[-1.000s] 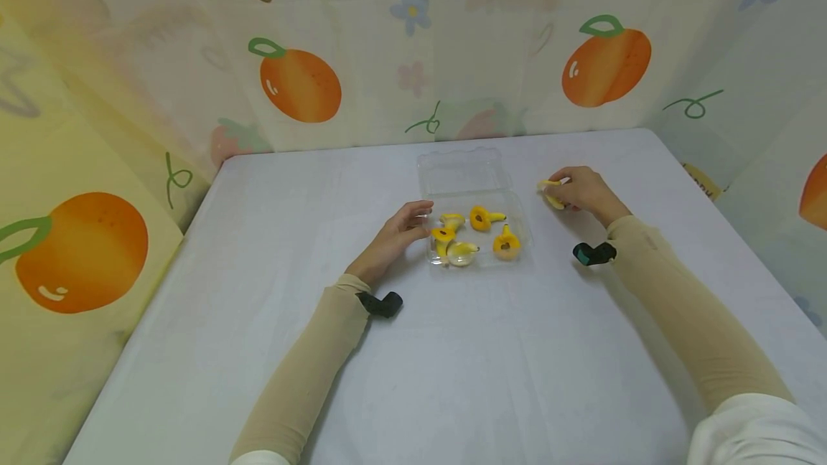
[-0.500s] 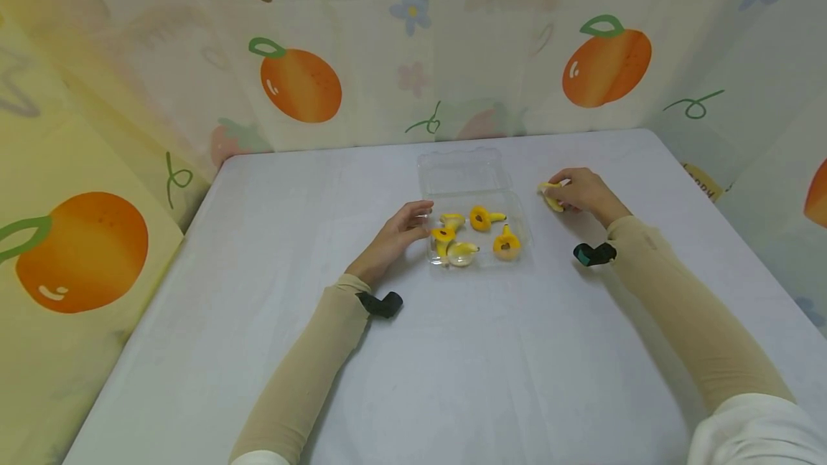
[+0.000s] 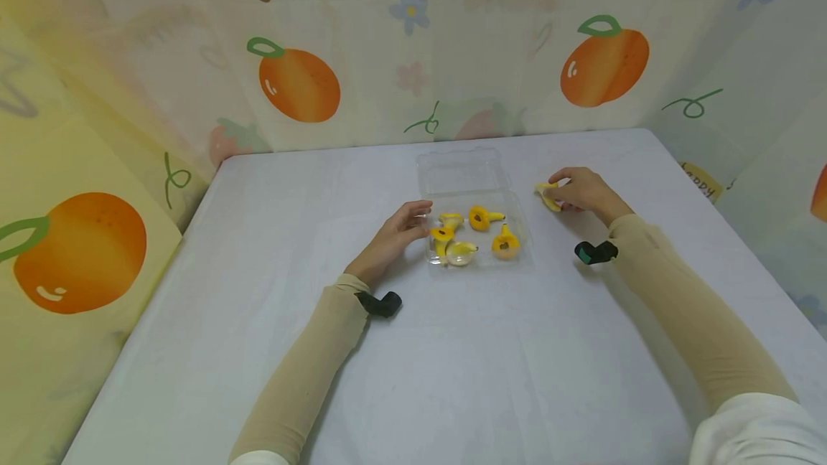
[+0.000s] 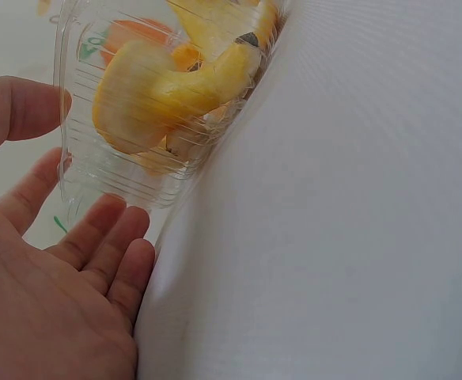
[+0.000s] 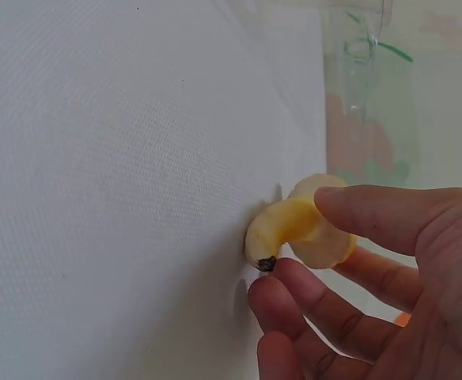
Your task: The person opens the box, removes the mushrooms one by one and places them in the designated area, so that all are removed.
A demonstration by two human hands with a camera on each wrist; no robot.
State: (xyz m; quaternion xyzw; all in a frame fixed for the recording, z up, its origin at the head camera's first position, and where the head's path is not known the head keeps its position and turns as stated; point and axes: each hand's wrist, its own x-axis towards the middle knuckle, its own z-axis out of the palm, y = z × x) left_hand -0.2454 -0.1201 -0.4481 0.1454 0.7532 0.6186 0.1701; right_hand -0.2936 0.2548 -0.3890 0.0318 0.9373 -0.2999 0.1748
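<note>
In the head view, my left hand (image 3: 390, 239) lies at the left side of a clear plastic clamshell box (image 3: 481, 270). The left wrist view has the thumb and index fingertips at the rim of the ribbed box (image 4: 77, 170), the other fingers extended low beside its wall. Inside sit several yellow mushrooms, one (image 4: 140, 99) with its stalk toward the table. Right of the box, my right hand (image 3: 584, 189) pinches another yellow mushroom (image 3: 549, 196). Seen from the right wrist, this mushroom (image 5: 282, 226) has a curved stalk with a dark tip, close over the white cloth, thumb across its cap.
The box's lid (image 3: 461, 171) stands open toward the back. A white cloth covers the table (image 3: 465, 364), and a curtain (image 3: 362, 34) printed with oranges hangs behind it. More printed curtain (image 3: 84, 372) borders the left side. Each wrist carries a small black camera.
The mushroom in my right hand has shifted very slightly left, the fingers still on it. My left hand and the box stay in place.
</note>
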